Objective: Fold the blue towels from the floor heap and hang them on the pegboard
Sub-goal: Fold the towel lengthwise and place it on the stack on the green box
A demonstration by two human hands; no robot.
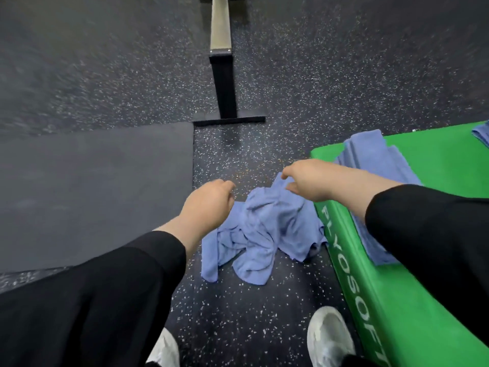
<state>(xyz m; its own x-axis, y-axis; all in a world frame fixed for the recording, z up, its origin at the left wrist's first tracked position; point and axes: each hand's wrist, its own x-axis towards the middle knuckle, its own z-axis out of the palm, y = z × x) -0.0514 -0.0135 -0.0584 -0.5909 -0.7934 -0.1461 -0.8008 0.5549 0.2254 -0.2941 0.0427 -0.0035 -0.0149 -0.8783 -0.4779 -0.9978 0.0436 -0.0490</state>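
A crumpled heap of blue towels (260,234) lies on the speckled floor between my arms. My right hand (308,180) reaches down over the heap's far edge, its forefinger and thumb curved round a raised corner of a blue towel (280,185). My left hand (209,201) hangs just left of the heap with its fingers curled under, and nothing shows in it. Folded blue towels (383,165) lie on the green box top, partly hidden by my right forearm. No pegboard is in view.
A green soft plyo box (436,154) stands at the right, touching the heap, with another blue towel (481,133) at its far edge. A black post on a flat foot (226,96) stands ahead. A dark mat (92,186) lies left. My white shoes (329,337) are below.
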